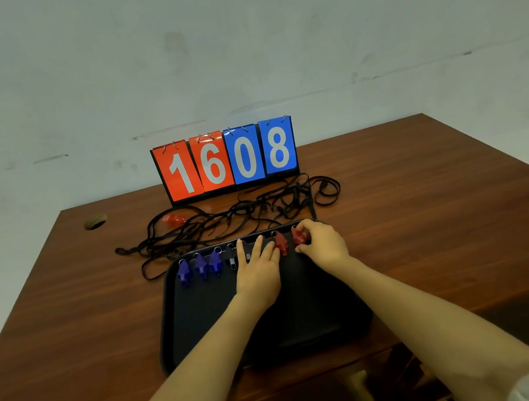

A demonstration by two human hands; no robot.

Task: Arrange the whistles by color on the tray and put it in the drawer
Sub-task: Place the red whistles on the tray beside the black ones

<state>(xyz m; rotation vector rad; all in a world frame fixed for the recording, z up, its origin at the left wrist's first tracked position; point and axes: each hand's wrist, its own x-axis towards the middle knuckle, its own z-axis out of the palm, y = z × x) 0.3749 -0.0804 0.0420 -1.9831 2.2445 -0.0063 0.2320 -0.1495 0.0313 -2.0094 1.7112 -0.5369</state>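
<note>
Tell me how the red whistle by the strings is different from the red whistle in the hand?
The far red whistle lies on the table among black strings; the held red whistle sits at the far edge of the tray. Nothing touches the far red whistle; the right hand grips the held red whistle. Both are red.

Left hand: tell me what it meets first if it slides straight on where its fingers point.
Probably the black whistles by the left hand's fingertips, then the tray's far rim and the tangled lanyards.
</note>
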